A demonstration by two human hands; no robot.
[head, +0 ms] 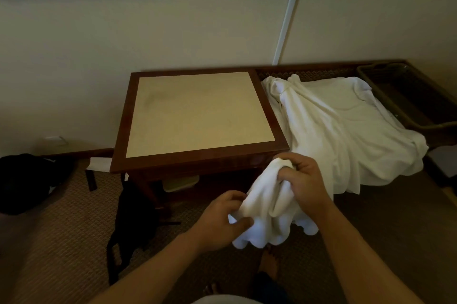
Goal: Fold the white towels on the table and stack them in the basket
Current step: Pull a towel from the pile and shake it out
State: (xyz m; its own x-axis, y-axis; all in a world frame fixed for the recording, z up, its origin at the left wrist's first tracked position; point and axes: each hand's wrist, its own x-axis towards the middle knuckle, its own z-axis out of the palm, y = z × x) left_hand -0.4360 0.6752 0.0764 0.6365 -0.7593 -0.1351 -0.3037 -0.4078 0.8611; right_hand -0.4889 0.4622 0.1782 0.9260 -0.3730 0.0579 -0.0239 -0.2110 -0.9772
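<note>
— White cloth, is that what the hands have?

— Yes, a small white towel (268, 207), bunched up and held in the air in front of the surface (197, 113). The right hand (300, 177) grips its upper part with curled fingers; the left hand (222, 222) pinches a lower edge between thumb and fingers.

— Where are the other towels?

— A loose heap of white towels (346, 130) lies on the low wooden bench (309, 70) just right of the surface, draping over its front edge.

— And the basket?

— A dark basket (405, 101) sits at the far right end of that bench, touching the heap. I cannot tell whether anything lies inside.

— Anything on the floor?

— A black bag (133, 217) below the surface and bare feet (269, 264) on the carpet.
</note>
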